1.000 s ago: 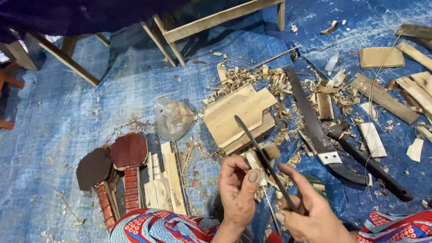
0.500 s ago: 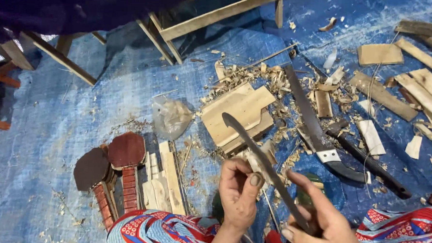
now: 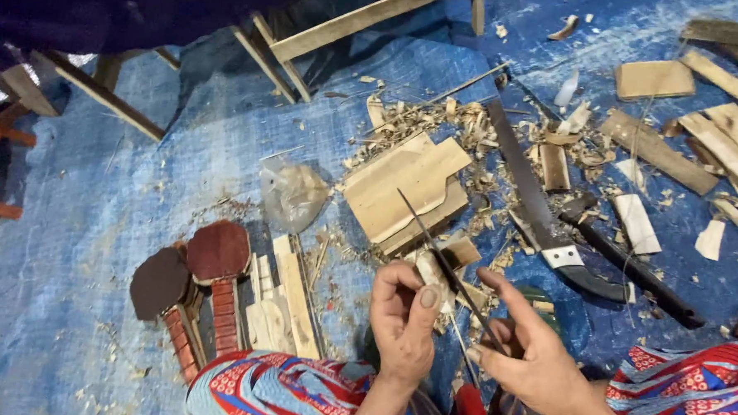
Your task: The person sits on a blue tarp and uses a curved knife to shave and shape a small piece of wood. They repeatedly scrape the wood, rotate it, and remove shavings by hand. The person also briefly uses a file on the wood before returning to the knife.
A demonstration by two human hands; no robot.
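Right hand (image 3: 536, 364) grip closed on knife (image 3: 445, 265); left hand (image 3: 405, 321) closed on wood piece (image 3: 429, 268) — blade against it.

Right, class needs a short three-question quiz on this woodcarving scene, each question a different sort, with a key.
1. True or false: the right hand holds a thin knife.
2. What does the left hand pinch? A) a small pale wood piece B) a hammer C) a plastic bag
3. Name the colour of the sheet covering the floor.

Key: 1 true; 2 A; 3 blue.
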